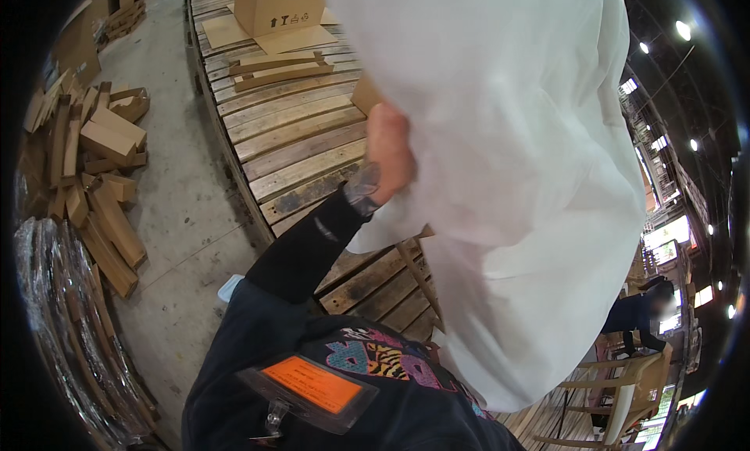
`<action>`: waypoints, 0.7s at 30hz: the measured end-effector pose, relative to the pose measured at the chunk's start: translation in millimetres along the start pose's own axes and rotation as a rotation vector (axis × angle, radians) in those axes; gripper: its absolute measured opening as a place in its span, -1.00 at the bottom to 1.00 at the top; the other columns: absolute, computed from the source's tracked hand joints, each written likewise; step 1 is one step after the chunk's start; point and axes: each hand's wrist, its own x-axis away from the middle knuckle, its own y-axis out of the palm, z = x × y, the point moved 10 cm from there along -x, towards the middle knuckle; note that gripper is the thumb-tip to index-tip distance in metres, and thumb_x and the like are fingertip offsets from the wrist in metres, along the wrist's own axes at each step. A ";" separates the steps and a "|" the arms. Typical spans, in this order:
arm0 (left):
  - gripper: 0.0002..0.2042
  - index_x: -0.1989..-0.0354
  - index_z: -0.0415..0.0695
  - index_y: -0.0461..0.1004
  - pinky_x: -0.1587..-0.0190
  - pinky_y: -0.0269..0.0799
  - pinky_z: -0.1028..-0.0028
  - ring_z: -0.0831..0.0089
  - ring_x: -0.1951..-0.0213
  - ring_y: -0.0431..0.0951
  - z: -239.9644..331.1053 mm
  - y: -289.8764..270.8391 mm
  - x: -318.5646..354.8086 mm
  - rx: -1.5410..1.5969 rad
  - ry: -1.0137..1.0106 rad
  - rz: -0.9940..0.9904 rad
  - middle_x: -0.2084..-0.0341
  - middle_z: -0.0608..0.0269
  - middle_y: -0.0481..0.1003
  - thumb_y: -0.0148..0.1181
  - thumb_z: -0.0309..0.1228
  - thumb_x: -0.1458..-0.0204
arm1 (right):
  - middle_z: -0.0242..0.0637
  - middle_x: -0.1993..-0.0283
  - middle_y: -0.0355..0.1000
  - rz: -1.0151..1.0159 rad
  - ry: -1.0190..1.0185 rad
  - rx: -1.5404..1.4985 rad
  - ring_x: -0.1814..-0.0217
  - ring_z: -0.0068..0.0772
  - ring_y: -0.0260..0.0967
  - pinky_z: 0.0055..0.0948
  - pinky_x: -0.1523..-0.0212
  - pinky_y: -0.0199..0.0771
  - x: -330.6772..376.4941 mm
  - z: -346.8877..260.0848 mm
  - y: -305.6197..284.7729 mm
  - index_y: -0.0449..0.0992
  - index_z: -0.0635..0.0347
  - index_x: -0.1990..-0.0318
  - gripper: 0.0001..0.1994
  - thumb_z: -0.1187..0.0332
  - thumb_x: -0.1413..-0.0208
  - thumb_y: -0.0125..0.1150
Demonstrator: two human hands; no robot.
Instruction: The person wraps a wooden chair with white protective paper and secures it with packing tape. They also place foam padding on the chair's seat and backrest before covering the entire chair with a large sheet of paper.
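White plastic bag [516,177] gripped by left hand [388,150] near brown carton [277,5]

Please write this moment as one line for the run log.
left hand: grip on white sheet, raised | right hand: not in view | below: wooden platform | cardboard box behind

sheet [516,177]: white | sleeve [308,248]: black | badge [316,383]: orange | planks [297,130]: brown
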 end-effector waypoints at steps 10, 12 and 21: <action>-0.12 0.58 -0.38 0.41 0.35 0.29 0.13 0.12 0.53 0.43 -15.0 180.6 -68.1 0.052 -0.265 -0.255 0.72 -0.13 0.35 -0.41 0.34 -0.22 | -0.03 0.17 0.62 0.087 0.215 -0.397 0.07 -0.14 0.60 -0.24 0.02 0.54 9.3 121.9 118.2 0.65 0.13 0.08 -0.66 0.14 -0.07 0.28; -0.08 0.61 -0.39 0.40 0.33 0.31 0.11 0.06 0.53 0.45 -24.1 216.6 -71.0 -0.020 -0.308 -0.279 0.71 -0.17 0.36 -0.41 0.39 -0.19 | -0.03 0.16 0.62 0.064 0.260 -0.548 0.04 -0.14 0.59 -0.25 -0.01 0.53 16.9 130.1 146.0 0.64 0.16 0.04 -0.62 0.12 -0.08 0.29; -0.41 0.15 -0.31 0.48 0.10 0.38 0.27 0.19 0.20 0.52 -57.0 236.4 -54.3 0.092 -0.091 -0.258 0.28 -0.12 0.53 -0.25 0.05 -0.36 | -0.23 0.26 0.61 -0.266 0.061 -0.582 0.17 -0.44 0.56 -0.37 0.14 0.53 -35.2 -93.8 101.4 0.60 0.16 0.05 -0.64 0.07 -0.20 0.26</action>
